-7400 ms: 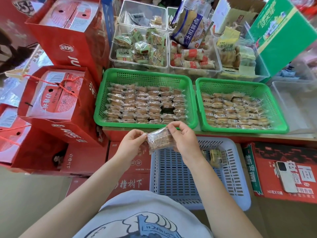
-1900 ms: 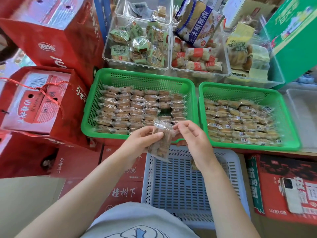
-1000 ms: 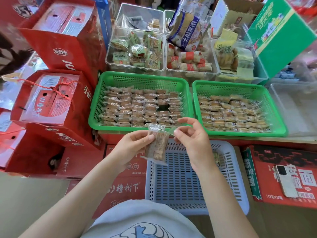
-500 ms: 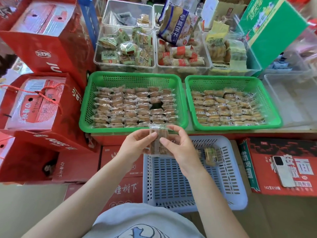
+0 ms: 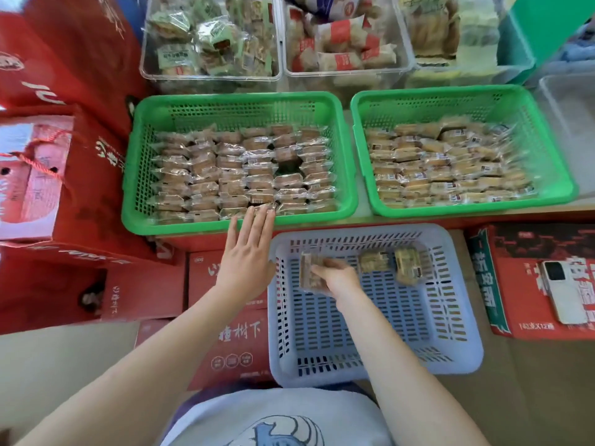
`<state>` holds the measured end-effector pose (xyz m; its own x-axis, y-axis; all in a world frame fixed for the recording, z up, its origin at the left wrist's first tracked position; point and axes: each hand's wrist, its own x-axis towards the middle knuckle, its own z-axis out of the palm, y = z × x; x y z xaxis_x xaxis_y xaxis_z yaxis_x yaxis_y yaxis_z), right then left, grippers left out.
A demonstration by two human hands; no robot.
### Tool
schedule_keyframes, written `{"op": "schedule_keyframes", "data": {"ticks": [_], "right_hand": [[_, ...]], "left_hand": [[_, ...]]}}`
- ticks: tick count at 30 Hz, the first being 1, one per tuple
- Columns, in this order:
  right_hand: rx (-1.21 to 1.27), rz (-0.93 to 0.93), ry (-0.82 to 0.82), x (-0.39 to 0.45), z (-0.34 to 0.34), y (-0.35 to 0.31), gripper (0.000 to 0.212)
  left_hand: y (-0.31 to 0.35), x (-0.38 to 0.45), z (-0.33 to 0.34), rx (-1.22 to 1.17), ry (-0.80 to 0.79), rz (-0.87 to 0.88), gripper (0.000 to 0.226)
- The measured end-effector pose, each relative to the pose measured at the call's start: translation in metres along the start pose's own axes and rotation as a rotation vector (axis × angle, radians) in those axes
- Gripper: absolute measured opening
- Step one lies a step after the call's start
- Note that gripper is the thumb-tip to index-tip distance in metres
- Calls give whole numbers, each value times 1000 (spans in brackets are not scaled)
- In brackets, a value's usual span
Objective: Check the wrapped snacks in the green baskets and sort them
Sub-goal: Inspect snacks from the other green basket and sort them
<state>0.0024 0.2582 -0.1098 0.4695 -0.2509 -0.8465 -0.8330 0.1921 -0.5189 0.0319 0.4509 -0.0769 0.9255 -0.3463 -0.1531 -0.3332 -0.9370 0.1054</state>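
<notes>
Two green baskets stand side by side, the left green basket [image 5: 199, 104] and the right green basket [image 5: 450, 96], each packed with rows of clear-wrapped brown snacks. My right hand [image 5: 338, 280] is shut on one wrapped snack [image 5: 308, 273], low inside the pale blue basket [image 5: 463, 336]. Two more wrapped snacks [image 5: 391, 262] lie at that basket's far end. My left hand [image 5: 247, 252] is flat with fingers apart, its fingertips touching the front row of snacks in the left green basket.
Clear bins of other packaged snacks [image 5: 212, 40] stand behind the green baskets. Red gift boxes [image 5: 61, 175] crowd the left side. A red carton at the right carries a white phone [image 5: 561, 291]. An empty clear bin [image 5: 573, 123] sits at far right.
Both hands held the snack up between them before. Now my right hand has lowered it into the blue basket, and my left hand has let go and reached to the left green basket.
</notes>
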Motion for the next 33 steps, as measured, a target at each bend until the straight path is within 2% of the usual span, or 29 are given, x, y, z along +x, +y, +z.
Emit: {"op": "schedule_keyframes", "data": {"ticks": [2,6,10,13,16,18,19,23,26,29,33], "right_hand": [[-27,43,26,18,17,8,31],[-212,-3,71,39,40,24,35],[-367,-22,10,44,35,27,17],[-384,34,-24,35,23,19,42],[-405,28,-56,18,13,1,39],[-362,-71,-127,-3,8,-22,23],[-363,-182,-178,-16,6,-35,18],[-365,-607,-253,-68,8,-97,16],[-493,-777,-135,-63,20,-136,18],[-632,-843,-28,-36,34,-162,15],[-905,-973,90,13,62,-181,27]], "left_hand": [[0,0,7,35,2,-8,94],[-1,0,17,68,26,-4,96],[-2,1,21,49,29,-12,99],[-2,-1,19,36,-14,-13,97],[-3,-3,10,-26,-47,-13,90],[-6,2,-4,-91,-46,-26,78],[-9,7,-12,-136,-45,-50,73],[-22,46,-40,-217,-13,-102,66],[-37,80,-41,-140,-94,-36,69],[-43,89,-31,-133,-169,-48,72],[-44,90,-27,-147,-205,-46,72]]}}
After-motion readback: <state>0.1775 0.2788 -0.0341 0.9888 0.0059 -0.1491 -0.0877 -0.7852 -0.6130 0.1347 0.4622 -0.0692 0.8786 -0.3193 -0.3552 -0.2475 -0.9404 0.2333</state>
